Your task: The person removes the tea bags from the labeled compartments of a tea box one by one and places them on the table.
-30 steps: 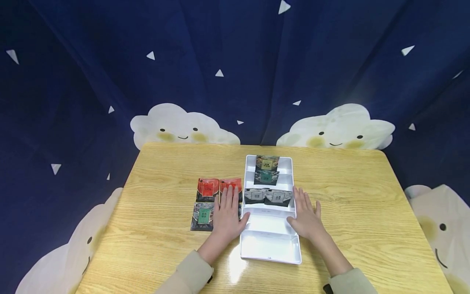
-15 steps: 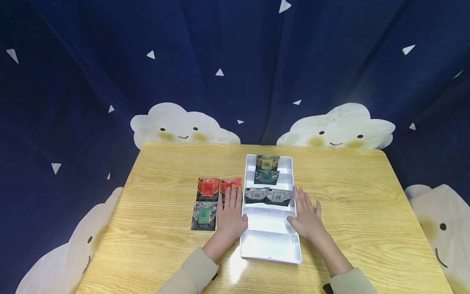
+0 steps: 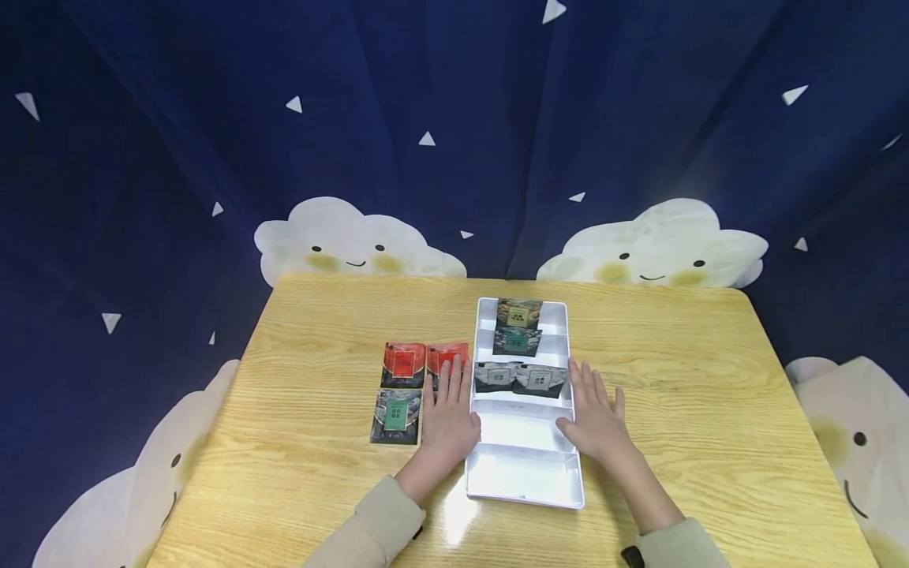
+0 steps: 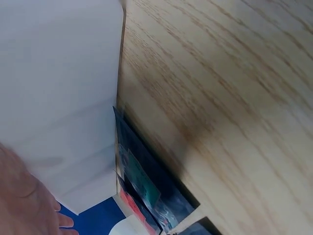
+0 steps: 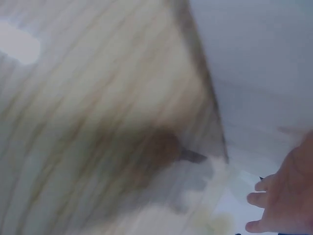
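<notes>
A white divided tray [image 3: 523, 430] stands between my two hands. My left hand [image 3: 450, 422] lies along its left wall, fingers straight, thumb at the rim. On the right wall rests my right hand [image 3: 596, 418], fingers extended and thumb over the rim. Inside the tray, a yellow-label sachet [image 3: 518, 314] is at the back, then a green-label sachet [image 3: 518, 341], then two grey-label sachets [image 3: 540, 380] side by side. In the left wrist view, a green-label sachet [image 4: 146, 181] lies beside the tray wall; my left hand hides it in the head view.
Left of the tray lie two red sachets [image 3: 403, 364], the right one partly behind my left fingers, and another green-label sachet [image 3: 395, 416] in front. The wooden table [image 3: 298, 442] ends at a dark blue curtain [image 3: 369, 118] printed with clouds.
My left hand has shifted slightly right, its thumb drawing in against the tray's left rim and uncovering more of the green-label sachet. The right hand and the tray stay put.
</notes>
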Demonstrator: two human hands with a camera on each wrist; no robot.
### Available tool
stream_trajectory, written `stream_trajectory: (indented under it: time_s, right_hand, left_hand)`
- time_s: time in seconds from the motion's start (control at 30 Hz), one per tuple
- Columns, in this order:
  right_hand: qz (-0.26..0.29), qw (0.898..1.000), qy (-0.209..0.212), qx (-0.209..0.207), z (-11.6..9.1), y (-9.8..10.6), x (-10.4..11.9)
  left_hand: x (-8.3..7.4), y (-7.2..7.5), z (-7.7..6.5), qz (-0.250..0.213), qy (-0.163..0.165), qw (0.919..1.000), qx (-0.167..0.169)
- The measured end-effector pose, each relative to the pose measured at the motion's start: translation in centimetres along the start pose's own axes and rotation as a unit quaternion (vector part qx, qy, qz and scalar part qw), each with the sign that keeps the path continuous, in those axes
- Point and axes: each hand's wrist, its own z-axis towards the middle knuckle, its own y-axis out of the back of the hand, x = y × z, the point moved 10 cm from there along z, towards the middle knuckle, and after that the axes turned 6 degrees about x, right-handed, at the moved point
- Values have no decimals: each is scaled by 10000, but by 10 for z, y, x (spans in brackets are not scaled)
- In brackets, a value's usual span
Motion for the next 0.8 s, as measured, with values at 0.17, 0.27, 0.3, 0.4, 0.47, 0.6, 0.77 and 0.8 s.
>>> stream_trajectory:
  time_s: [0.17, 0.27, 0.3, 0.4, 0.47, 0.6, 0.77, 0.8]
  right_hand:
    - [60, 9997, 207, 85, -4, 11, 7]
    - [145, 9994, 271, 131, -6, 19, 12]
    - [184, 9994, 294, 58, -6, 23, 13]
    - [260, 9974, 432, -511, -5, 40, 19]
    - [315, 9916, 600, -1098, -6, 52, 25]
    - [439, 9715, 1018, -2094, -7, 66, 32]
    - [271, 9520, 1519, -2643, -3, 64, 38]
    - [210, 9494, 1601, -2695, -3, 64, 40]
  left_hand:
    - [0, 0, 1, -54, 6, 10000, 51]
    - [1, 0, 0, -85, 15, 9999, 90]
    - [1, 0, 0, -77, 20, 9999, 110]
    - [2, -1, 0, -61, 41, 9999, 140]
    - [2, -1, 0, -62, 51, 9999, 130]
    - [3, -2, 0, -107, 67, 9999, 107]
    - [2, -1, 0, -179, 32, 9998, 55]
    - [2, -1, 1, -185, 22, 9998, 47]
